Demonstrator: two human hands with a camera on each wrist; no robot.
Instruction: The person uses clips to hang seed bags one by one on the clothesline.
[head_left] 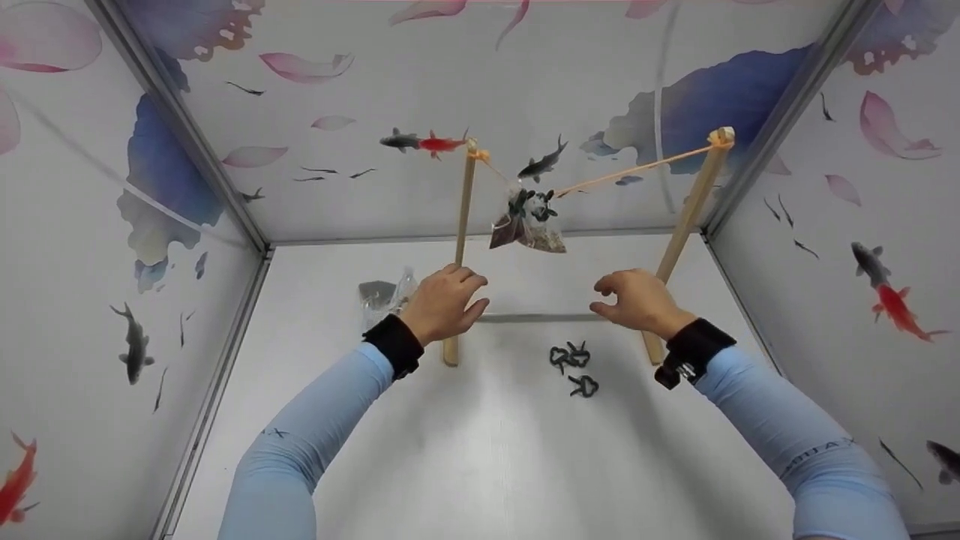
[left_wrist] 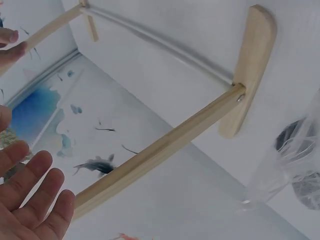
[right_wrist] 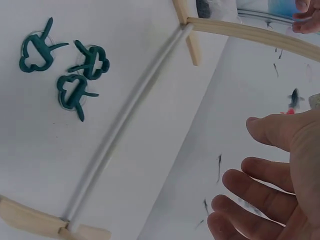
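Note:
Two small clear bags hang from an orange cord (head_left: pixel 634 171) strung between two wooden posts; one bag (head_left: pixel 508 230) has dark brown contents, the other (head_left: pixel 545 238) paler bits. Dark clips (head_left: pixel 540 204) sit at their tops. Below and to the left of them, my left hand (head_left: pixel 446 304) is beside the left post (head_left: pixel 465 202), fingers relaxed and holding nothing. My right hand (head_left: pixel 639 304) is near the right post (head_left: pixel 690 206), its fingers loosely bent and spread in the right wrist view, with nothing in them. Several green clips (right_wrist: pixel 37 52) lie on the white table.
A metal rod (head_left: pixel 540 318) joins the posts low down, and each post stands on a wooden foot (left_wrist: pixel 252 65). Behind my left hand lie more clear bags (head_left: pixel 379 296) with dark contents. Printed panels with fish and petals (head_left: pixel 135 345) wall in the table on three sides.

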